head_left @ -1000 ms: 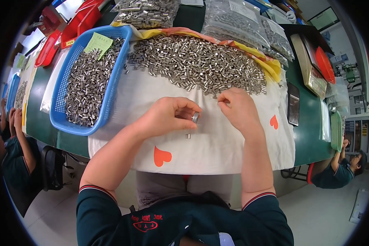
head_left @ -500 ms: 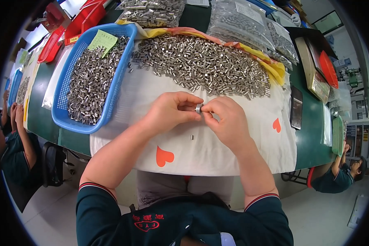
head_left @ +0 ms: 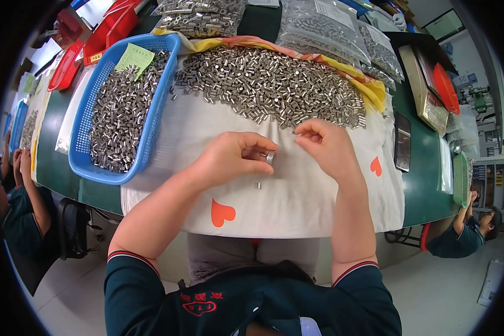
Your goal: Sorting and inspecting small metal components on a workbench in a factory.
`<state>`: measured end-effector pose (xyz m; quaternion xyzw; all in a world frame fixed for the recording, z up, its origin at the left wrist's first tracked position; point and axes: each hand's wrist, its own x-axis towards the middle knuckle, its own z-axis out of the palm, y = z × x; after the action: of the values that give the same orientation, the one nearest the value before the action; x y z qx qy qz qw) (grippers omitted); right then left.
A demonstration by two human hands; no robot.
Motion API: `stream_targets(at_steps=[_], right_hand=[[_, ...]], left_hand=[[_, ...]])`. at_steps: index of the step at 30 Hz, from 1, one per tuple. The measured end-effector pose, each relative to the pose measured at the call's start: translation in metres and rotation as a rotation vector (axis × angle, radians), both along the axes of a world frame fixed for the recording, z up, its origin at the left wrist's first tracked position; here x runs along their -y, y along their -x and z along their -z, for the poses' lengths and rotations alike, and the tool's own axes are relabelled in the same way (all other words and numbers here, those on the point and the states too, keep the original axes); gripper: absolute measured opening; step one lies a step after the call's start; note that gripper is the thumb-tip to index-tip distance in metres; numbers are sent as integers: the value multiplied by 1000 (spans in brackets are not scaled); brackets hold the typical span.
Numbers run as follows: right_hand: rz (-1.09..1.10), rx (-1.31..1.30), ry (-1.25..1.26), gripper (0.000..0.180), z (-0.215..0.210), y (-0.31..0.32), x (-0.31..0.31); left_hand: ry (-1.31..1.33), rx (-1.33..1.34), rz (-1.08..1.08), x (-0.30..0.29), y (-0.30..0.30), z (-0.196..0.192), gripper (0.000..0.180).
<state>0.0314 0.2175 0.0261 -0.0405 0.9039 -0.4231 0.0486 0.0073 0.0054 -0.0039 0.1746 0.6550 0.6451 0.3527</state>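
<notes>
My left hand (head_left: 229,155) is closed over the white cloth, thumb and fingers gripping a short round metal piece (head_left: 270,157) like a ring or cap. My right hand (head_left: 329,147) is apart from it, thumb and fingertips pinched at the front edge of a pile of small silvery metal cylinders (head_left: 274,84). Whatever lies between those fingertips is too small to make out. A single loose metal cylinder (head_left: 258,186) rests on the white cloth (head_left: 297,207), just below the left fingertips.
On the left stands a blue basket (head_left: 84,151) full of similar cylinders, with a green paper slip (head_left: 134,57) on top. A yellow-orange cloth edge (head_left: 378,94) borders the pile. Plastic bags of metal parts (head_left: 319,33) lie behind; a dark phone-like slab (head_left: 402,143) lies right. Other people sit at both sides.
My right hand has let go of the round metal piece and moved right and away to the pile's edge. My left hand keeps hold of the piece. The view has shifted slightly.
</notes>
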Motion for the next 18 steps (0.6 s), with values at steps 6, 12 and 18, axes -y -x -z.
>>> stream_targets(at_steps=[6,12,18], right_hand=[[56,-112,-208,10,15,4,0],[14,-233,-332,8,17,0,4],[-23,-100,226,6,-2,-9,22]], left_hand=[[17,-113,115,-2,-3,-10,33],[-15,-103,63,0,0,-3,33],[-144,91,-114,-2,7,0,35]])
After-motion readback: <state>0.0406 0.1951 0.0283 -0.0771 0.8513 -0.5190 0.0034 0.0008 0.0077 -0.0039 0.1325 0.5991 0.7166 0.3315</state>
